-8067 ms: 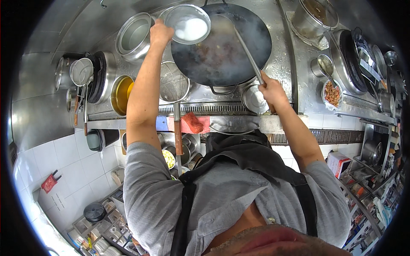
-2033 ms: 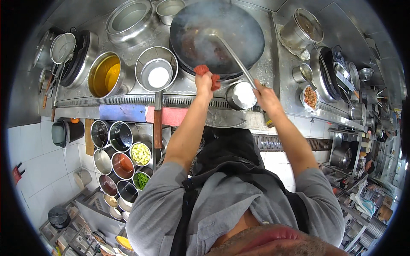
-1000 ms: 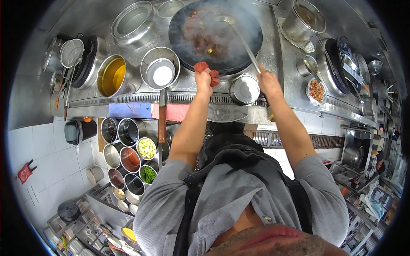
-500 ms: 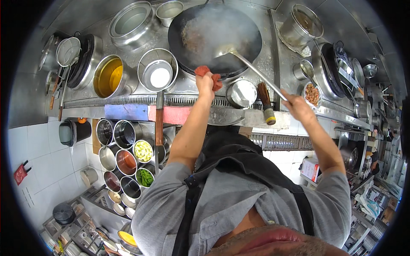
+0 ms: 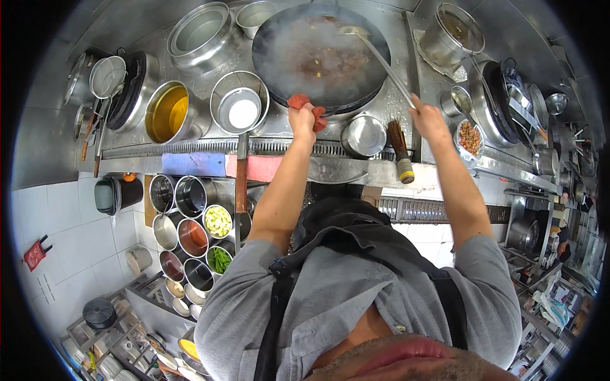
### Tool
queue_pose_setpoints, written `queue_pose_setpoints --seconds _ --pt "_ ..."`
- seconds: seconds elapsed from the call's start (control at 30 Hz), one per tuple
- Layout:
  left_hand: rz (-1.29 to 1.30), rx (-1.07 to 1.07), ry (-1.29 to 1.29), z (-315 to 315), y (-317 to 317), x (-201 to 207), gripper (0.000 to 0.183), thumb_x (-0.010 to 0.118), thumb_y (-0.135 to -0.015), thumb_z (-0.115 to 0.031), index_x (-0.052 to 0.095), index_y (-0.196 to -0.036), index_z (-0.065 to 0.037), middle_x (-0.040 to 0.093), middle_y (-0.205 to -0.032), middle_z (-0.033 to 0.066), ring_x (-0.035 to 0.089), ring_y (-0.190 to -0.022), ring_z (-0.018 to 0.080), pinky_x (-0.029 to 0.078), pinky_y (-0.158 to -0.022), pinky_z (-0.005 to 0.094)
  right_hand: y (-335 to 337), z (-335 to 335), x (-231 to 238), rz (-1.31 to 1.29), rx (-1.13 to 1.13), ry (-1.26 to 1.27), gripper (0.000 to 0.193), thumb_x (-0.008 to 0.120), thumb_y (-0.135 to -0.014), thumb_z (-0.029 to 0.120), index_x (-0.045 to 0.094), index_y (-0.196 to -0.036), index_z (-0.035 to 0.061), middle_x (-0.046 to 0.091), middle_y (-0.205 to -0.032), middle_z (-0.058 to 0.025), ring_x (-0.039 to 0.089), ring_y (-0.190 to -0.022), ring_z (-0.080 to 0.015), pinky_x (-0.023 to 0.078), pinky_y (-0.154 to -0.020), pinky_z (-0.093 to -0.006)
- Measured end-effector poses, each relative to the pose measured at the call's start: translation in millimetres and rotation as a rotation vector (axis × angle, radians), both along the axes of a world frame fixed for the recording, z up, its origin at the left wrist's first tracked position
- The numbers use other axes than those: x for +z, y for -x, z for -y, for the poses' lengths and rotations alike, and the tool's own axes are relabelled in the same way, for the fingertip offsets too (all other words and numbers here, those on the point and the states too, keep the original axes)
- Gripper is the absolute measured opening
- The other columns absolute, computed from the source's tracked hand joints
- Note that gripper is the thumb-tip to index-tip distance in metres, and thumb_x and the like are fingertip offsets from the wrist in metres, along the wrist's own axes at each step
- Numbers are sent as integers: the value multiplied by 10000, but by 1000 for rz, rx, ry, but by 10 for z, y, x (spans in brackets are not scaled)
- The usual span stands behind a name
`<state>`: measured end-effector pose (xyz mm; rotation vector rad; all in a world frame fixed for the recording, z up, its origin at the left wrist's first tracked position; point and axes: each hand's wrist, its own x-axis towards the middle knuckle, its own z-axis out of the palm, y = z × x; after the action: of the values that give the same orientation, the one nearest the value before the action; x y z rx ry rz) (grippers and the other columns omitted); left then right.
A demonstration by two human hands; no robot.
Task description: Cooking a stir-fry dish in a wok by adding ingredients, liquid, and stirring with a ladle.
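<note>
A large black wok (image 5: 270,89) sits on the steel range, with steam rising from brown food (image 5: 333,60) spread across its middle. My left hand (image 5: 303,122) is closed around a folded red cloth (image 5: 298,101) at the wok's near rim. The cloth hides the part of the rim under my grip. In my right hand (image 5: 429,120) is the long metal handle of a wok ladle (image 5: 389,71). Its head lies at the far right side of the wok, above the food and partly veiled by steam.
Left of the wok stand a strainer over a pot (image 5: 240,98), a pot of yellow oil (image 5: 168,113) and a large steel pot (image 5: 200,35). A steel bowl (image 5: 364,136), a bamboo brush (image 5: 400,152) and a bowl of chopped food (image 5: 469,138) are on the right. Ingredient pots (image 5: 192,236) stand lower left.
The ladle head has moved from the wok's middle to its far right, and my right hand has gone up and forward. Food has spread from the left side across the wok. My left hand stays.
</note>
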<state>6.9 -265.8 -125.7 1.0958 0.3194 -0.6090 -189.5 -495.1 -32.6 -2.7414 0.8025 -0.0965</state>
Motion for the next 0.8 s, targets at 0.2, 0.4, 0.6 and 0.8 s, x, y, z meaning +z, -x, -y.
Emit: queue_pose_setpoints --seconds 0.2,0.4,0.6,0.8 --pt "-39 29 35 -81 155 185 160 424 -767 50 444 -824 -98 491 -682 79 487 -488 177 268 -331 327 806 124 546 -171 155 42 428 596 -897 230 528 -1309 138 642 -892 -249 623 -848 -413 499 -765 -472" --pt "-47 -30 18 -123 41 58 44 498 -887 -75 518 -925 -62 573 -760 98 551 -569 202 381 -367 328 850 -378 337 -149 219 -65 446 643 -859 155 548 -1286 66 636 -850 -241 622 -774 -407 489 -712 -451" --pt "285 -133 -332 -739 40 -143 514 477 -950 -479 524 -1190 -27 657 -888 122 638 -728 204 518 -614 339 224 -498 -498 -11 185 -84 466 566 -906 210 446 -1346 119 618 -969 -268 615 -883 -441 489 -774 -510" --pt "585 -347 -1218 -1879 260 -907 548 671 -743 -254 425 -1175 -23 607 -1015 328 580 -969 492 470 -837 516 -392 -270 -663 74 77 16 435 526 -924 221 442 -1319 60 589 -1031 -292 606 -873 -475 498 -784 -525"
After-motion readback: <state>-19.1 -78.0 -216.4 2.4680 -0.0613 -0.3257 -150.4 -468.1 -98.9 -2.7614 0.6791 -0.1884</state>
